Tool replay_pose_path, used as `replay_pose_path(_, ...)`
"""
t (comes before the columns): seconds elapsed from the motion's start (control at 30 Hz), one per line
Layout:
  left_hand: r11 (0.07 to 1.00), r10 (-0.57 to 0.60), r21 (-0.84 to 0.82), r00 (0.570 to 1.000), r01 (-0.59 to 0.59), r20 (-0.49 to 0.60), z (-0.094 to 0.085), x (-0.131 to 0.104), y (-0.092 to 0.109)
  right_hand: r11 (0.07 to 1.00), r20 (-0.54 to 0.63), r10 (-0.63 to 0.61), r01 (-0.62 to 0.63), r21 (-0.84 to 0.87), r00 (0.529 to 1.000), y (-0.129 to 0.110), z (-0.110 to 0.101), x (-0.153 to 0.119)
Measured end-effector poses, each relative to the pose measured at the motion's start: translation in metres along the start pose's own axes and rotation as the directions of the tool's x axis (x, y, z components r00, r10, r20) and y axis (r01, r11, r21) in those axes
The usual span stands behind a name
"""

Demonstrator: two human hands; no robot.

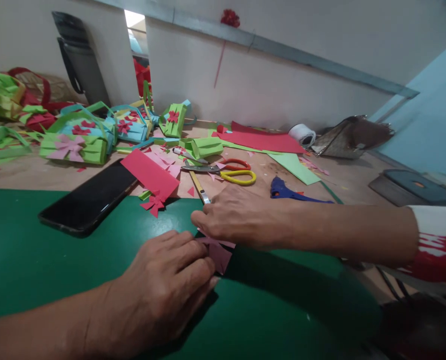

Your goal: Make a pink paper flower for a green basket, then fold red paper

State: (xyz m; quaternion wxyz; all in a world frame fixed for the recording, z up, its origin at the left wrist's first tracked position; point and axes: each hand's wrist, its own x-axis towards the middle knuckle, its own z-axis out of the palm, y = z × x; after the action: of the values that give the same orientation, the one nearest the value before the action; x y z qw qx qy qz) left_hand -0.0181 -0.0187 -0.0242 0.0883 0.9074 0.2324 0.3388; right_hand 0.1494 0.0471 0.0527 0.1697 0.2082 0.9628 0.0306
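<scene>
A small cut pink paper piece (219,256) with slits or petals lies on the green board (283,305). My left hand (166,285) presses on its left side, fingers bent together around its edge. At its upper edge is my right hand (238,212), closed, with the fingertips down on the pink paper. What lies under the right fingers is partly hidden. Just behind that hand is a yellow utility knife (198,187), its metal end beside the knuckles. Scissors (226,171) with red and yellow handles rest farther back.
A black phone (91,200) and a red paper strip (151,175) lie at left. Behind are small green and blue paper bags (74,147), a red sheet (266,137) and a white roll (301,135). A blue glue gun (294,192) sits beyond my right forearm.
</scene>
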Motion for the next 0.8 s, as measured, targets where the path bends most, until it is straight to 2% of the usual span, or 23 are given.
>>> replay_pose_path(0.1,0.995,-0.074,0.063,0.997,0.073,0.001,-0.001,0.001,-0.001,0.964,-0.081,-0.196,0.177,-0.196,0.977,0.006,0.003,-0.002)
replay_pose_path(0.17,0.991,-0.105,0.092,0.994,0.102,0.028,-0.001,0.003,-0.002,0.930,-0.104,-0.263,0.223,-0.294,0.959,0.008,0.005,-0.003)
replay_pose_path(0.3,0.987,-0.115,0.124,0.991,0.106,0.070,-0.002,0.006,-0.003,0.901,-0.164,-0.290,0.211,-0.380,0.943,0.009,0.008,-0.006)
replay_pose_path(0.43,0.984,-0.110,0.152,0.990,0.096,0.085,0.000,0.006,-0.003,0.901,-0.165,-0.309,0.232,-0.368,0.937,0.009,0.011,-0.006)
replay_pose_path(0.53,0.983,-0.104,0.159,0.991,0.089,0.089,0.001,0.006,-0.002,0.968,-0.149,-0.196,0.167,-0.186,0.969,0.011,0.011,-0.008)
replay_pose_path(0.63,0.984,-0.105,0.153,0.988,0.088,0.109,0.000,0.006,-0.001,1.000,-0.157,-0.015,0.018,0.020,0.987,0.016,0.005,-0.015)
replay_pose_path(0.67,0.984,-0.106,0.153,0.988,0.088,0.113,0.000,0.006,-0.001,0.996,-0.192,0.061,-0.047,0.072,0.979,0.018,0.004,-0.020)
replay_pose_path(0.73,0.983,-0.108,0.159,0.986,0.088,0.125,-0.001,0.006,-0.001,0.966,-0.282,0.227,-0.180,0.185,0.932,0.021,0.004,-0.032)
replay_pose_path(0.8,0.983,-0.108,0.165,0.985,0.086,0.130,-0.002,0.007,-0.001,0.946,-0.354,0.281,-0.195,0.260,0.892,0.019,0.011,-0.047)
